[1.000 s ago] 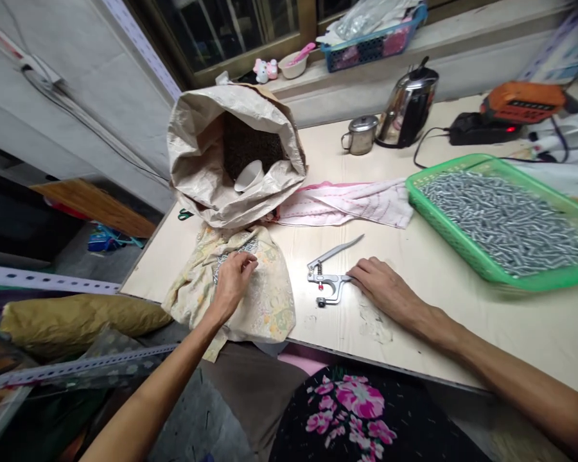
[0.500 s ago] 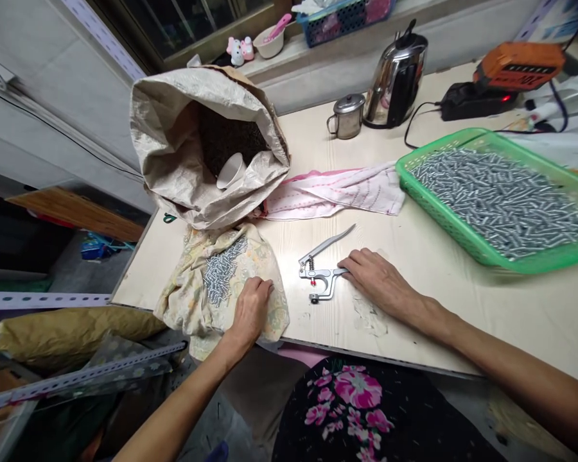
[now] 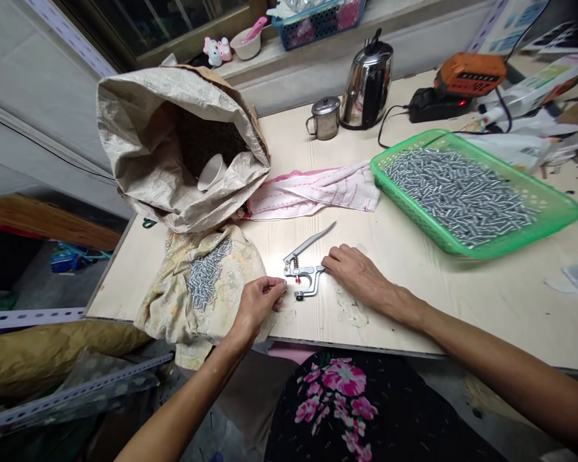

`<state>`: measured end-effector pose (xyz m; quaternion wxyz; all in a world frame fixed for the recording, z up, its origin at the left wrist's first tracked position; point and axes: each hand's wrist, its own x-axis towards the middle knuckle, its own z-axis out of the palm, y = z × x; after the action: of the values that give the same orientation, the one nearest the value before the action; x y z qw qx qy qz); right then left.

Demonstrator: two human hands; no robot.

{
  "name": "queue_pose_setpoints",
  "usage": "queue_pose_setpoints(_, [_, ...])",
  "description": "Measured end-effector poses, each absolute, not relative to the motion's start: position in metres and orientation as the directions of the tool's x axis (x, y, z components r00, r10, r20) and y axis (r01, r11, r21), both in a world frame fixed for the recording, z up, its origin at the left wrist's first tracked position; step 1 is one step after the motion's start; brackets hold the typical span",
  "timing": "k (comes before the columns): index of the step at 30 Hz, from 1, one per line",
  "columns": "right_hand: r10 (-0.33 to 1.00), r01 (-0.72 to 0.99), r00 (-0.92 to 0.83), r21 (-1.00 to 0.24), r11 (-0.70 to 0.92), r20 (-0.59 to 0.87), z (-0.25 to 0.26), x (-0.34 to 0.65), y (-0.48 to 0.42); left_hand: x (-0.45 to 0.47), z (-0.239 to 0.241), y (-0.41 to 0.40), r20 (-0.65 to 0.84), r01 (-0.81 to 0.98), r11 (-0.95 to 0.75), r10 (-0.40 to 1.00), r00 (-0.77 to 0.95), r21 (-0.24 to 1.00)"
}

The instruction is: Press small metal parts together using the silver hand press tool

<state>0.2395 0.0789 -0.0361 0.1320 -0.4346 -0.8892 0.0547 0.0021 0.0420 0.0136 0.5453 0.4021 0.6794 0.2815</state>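
Observation:
Hand pliers [image 3: 310,269], grey with a spring and a small red-tipped plunger, lie on the table with their upper handle raised. The fingers of my right hand [image 3: 359,273] close on the end of their lower handle. My left hand [image 3: 259,301] is just left of the plier jaws, thumb and forefinger pinched together. Whatever sits in that pinch is too small to name. Behind the left hand, a heap of small silvery metal pieces [image 3: 205,279] rests on a crumpled yellow patterned cloth [image 3: 241,256].
An open woven sack [image 3: 139,186] with dark contents and a white cup [image 3: 212,172] stands behind the cloth. At right is a green basket [image 3: 559,208] of metal pieces. A pink-striped towel [image 3: 313,192], lidded mug [image 3: 325,122], kettle [image 3: 366,86] and orange battery [image 3: 469,74] stand farther back.
My left hand has moved right, off the yellow cloth to beside the plier jaws, its fingertips pinched. The right hand stays on the plier handle. The whole view has shifted.

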Motion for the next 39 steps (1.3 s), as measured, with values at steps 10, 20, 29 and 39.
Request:
queue_pose_setpoints(10, [0.79, 0.759, -0.578, -0.223, 0.612, 0.202, -0.036, 0.241, 0.08, 0.027, 0.004, 0.049, -0.574, 0.201, 0.579, 0.814, -0.087, 0.79])
queue_pose_setpoints(20, [0.805, 0.76, -0.553, -0.267, 0.593, 0.217, -0.039, 0.242, 0.08, 0.033, 0.012, 0.054, -0.609, 0.291, 0.619, 0.781, -0.136, 0.729])
queue_pose_setpoints(29, [0.816, 0.772, -0.536, -0.264, 0.578, 0.217, -0.035, 0.24, 0.075, 0.029, 0.014, 0.06, -0.717, 0.387, 0.685, 0.692, -0.083, 0.617])
queue_pose_setpoints(39, [0.824, 0.765, -0.534, -0.307, 0.567, 0.189, -0.029, 0.24, 0.075, 0.033, 0.017, 0.062, -0.782, 0.339, 0.747, 0.622, -0.051, 0.572])
